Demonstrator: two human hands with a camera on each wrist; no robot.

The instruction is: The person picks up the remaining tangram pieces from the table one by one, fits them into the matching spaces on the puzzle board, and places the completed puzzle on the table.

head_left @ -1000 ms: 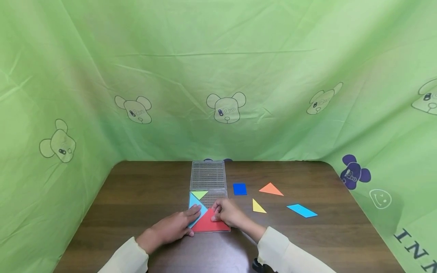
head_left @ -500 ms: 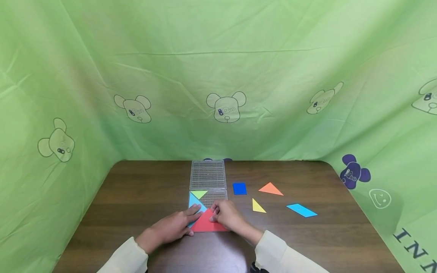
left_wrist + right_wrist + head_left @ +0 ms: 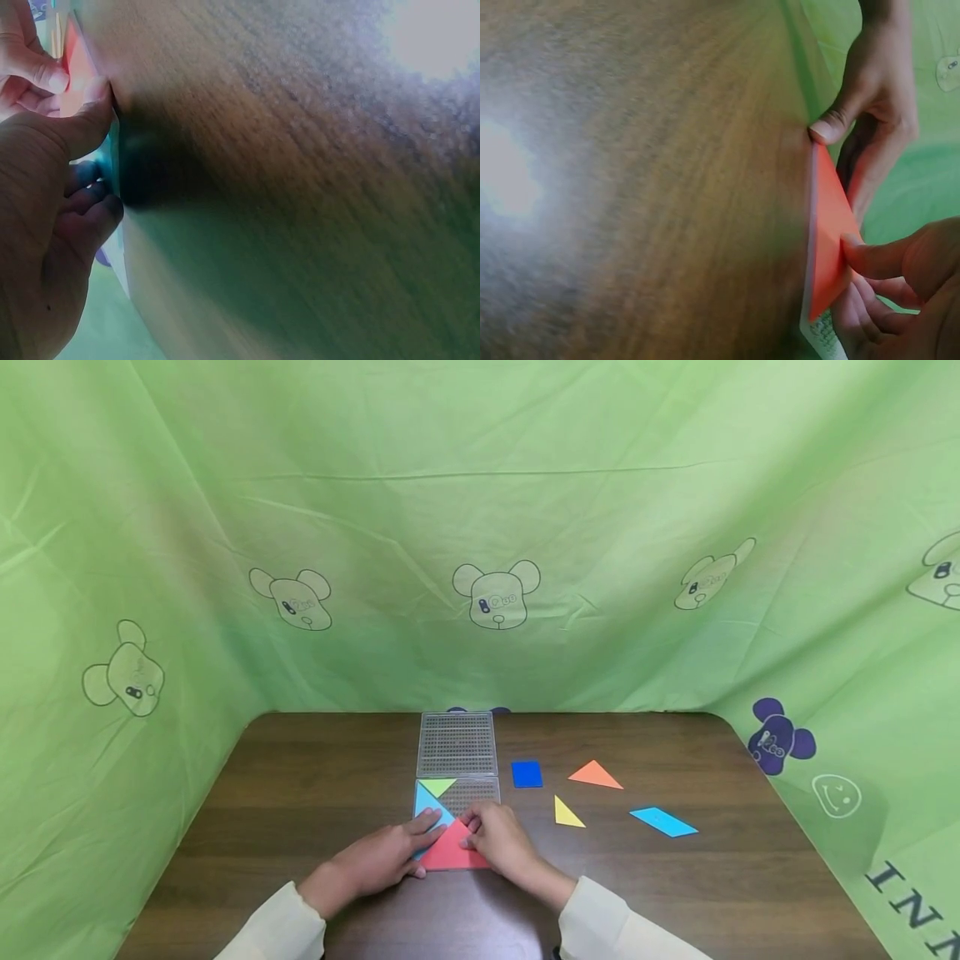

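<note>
My left hand [image 3: 381, 857] lies over the left front of a clear hinged case [image 3: 497, 791], its extended fingers on a light-blue triangle [image 3: 429, 803] and its thumb at the front edge. With thumb and fingers, my right hand [image 3: 506, 839] pinches the upper right edge of a large red triangle [image 3: 450, 850] along the case's front. In the right wrist view, the right thumb is on the face of the red triangle [image 3: 829, 232]. A small light-green triangle [image 3: 438, 787] sits at the case's back left corner. My hands hide parts of the light-blue and red triangles.
The case's dotted lid [image 3: 457, 745] lies unfolded behind. On the brown table [image 3: 300, 793], to the right, are a dark-blue square [image 3: 527, 774], an orange triangle [image 3: 595, 774], a yellow triangle [image 3: 567, 812] and a blue parallelogram [image 3: 663, 822]. Green cloth [image 3: 390, 652] hangs around the table.
My right hand has turned slightly, its wrist swinging a little toward the left and covering the red triangle's right corner. The left hand and the loose pieces stay where they were.
</note>
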